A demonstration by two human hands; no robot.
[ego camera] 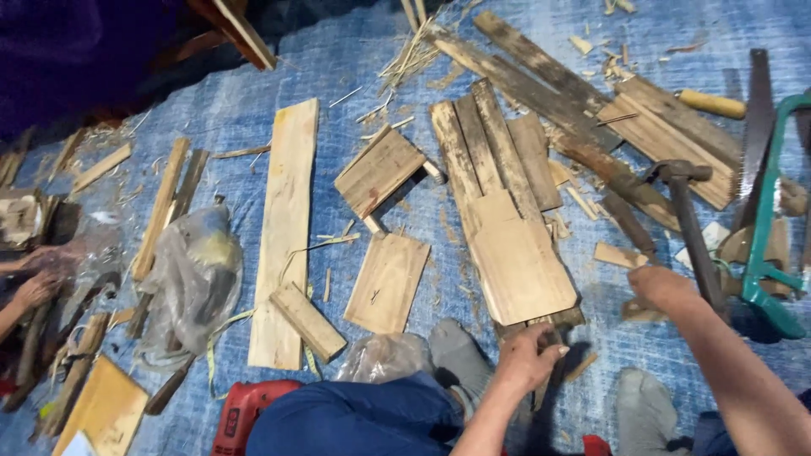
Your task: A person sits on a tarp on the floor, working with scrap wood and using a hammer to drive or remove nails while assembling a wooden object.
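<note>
A claw hammer [688, 215] was gripped low on its handle by the right hand [667, 289]; a stiff, light wooden board [515, 262] was pinched at its near edge by the left hand [528, 359].

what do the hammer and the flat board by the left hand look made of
Hammer: dark head, likely metal; dark handle, material unclear, held by the right hand. Flat board: pale bare wood, visible grain, unpainted, with the left hand at its near end. Blue sheet beneath looks like woven plastic tarp.
</note>
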